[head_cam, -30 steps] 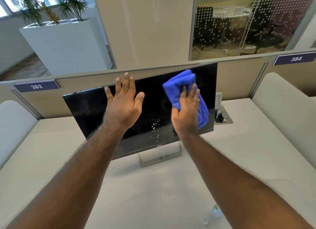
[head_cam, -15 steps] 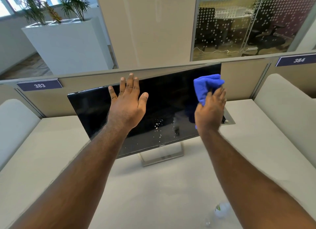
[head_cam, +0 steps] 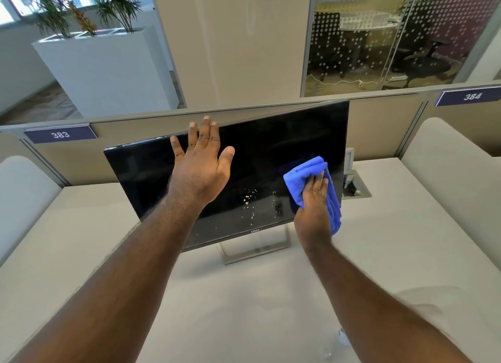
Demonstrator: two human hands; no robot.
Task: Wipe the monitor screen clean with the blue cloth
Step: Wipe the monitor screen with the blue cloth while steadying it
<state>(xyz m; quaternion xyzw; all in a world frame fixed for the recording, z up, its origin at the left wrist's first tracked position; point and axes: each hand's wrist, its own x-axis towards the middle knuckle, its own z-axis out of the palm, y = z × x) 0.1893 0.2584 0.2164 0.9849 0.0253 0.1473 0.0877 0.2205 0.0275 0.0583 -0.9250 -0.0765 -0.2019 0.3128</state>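
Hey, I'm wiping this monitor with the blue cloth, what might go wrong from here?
1. The monitor looks tilted on a thin stand, and both hands push on it: left hand flat near the top edge, right hand pressing the blue cloth. Hard pressure might rock or tip it.
2. White droplets sit left of the cloth; a pass that stays at the right edge would likely miss them.
3. The bare left palm may leave smudges.
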